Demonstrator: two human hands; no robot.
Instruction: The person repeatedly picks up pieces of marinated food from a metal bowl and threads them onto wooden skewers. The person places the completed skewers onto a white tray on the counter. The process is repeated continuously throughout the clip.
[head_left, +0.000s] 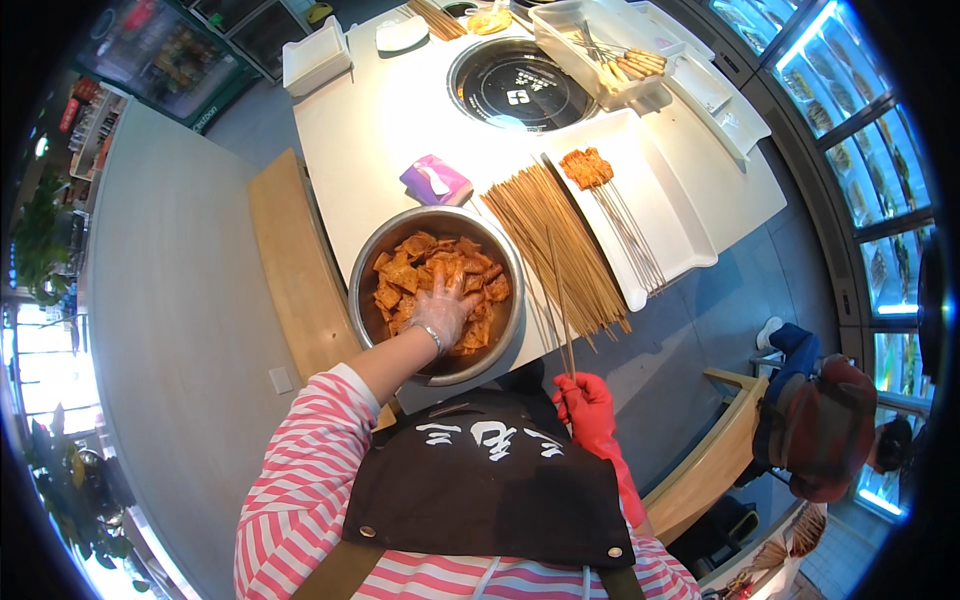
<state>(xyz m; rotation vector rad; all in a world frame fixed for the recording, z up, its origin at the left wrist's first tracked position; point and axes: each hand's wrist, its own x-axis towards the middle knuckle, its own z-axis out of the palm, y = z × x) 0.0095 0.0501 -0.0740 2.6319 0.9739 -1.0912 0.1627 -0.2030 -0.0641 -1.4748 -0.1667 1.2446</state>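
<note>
My left hand (444, 306), in a clear plastic glove, reaches into a steel bowl (360, 300) and rests on seasoned square food pieces (401, 276). Its fingertips are among the pieces; whether they grip one I cannot tell. In a red rubber glove, my right hand (587, 409) holds a few thin wooden skewers (562, 315) upright at the table's near edge. Right of the bowl lies a wide pile of bare wooden skewers (551, 240). Beyond it, a white tray (660, 180) bears several loaded skewers with reddish food (587, 167) bunched at their far ends.
A purple and pink packet (437, 180) lies behind the bowl. Farther back are a round black cooktop (525, 86), a clear plastic bin (562, 37) with wooden-handled tools and stacked white trays (316, 56). A wooden bench (300, 270) stands left; a person (821, 427) sits at the right.
</note>
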